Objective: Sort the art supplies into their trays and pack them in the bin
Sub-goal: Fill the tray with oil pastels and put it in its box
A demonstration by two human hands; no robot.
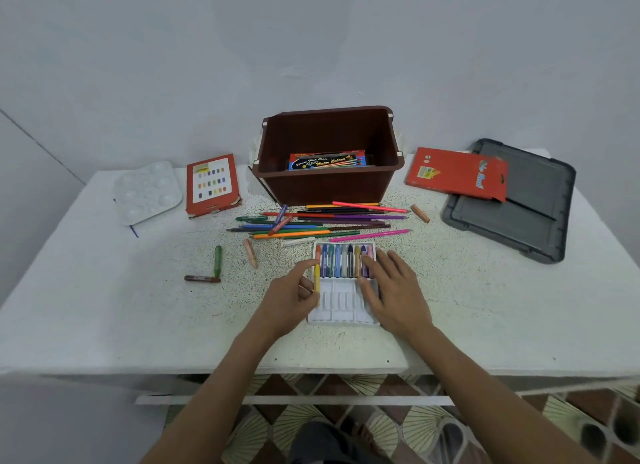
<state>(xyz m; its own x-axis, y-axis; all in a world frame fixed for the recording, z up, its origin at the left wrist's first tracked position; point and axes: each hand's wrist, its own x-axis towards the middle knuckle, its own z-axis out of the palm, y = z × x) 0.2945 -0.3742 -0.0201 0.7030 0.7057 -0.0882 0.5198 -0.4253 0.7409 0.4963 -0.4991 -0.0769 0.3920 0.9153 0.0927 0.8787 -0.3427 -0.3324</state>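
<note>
A white crayon tray (pixel 341 309) lies in front of me, its far row filled with several crayons (pixel 341 261). My left hand (pixel 291 299) pinches a yellow crayon (pixel 317 280) at the tray's left edge. My right hand (pixel 394 290) rests flat on the tray's right side, fingers straight, touching the crayons there. A pile of coloured pencils (pixel 322 221) lies between the tray and the brown bin (pixel 329 172). Inside the bin sits a water colour box (pixel 327 160).
Loose crayons lie about: green (pixel 217 261), brown (pixel 202 278), peach (pixel 250 253) and peach (pixel 420 213). A white palette (pixel 147 191) and red box (pixel 212 184) sit far left. A red pencil box (pixel 457 172) leans on the grey bin lid (pixel 512 207) far right.
</note>
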